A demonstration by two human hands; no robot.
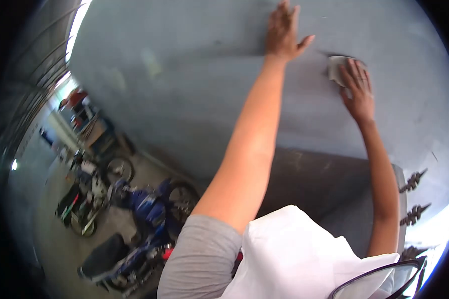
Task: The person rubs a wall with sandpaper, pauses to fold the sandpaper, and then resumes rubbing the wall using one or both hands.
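A large grey painted panel (204, 84) with darker smudges fills the upper view. My left hand (283, 32) lies on it near the top, fingers stretched out and thumb spread, holding nothing. Lower and to the right, my right hand (356, 87) presses a pale sheet of what looks like sandpaper (336, 70) against the panel. Its fingers cover the right part of the sheet, while the left edge sticks out. Both arms are raised.
A blue motorcycle (149, 207) and another motorcycle (92, 184) stand on the floor at lower left. Dark twisted metal pieces (414, 215) project at the right edge. White cloth (294, 249) and glasses (379, 281) show close below.
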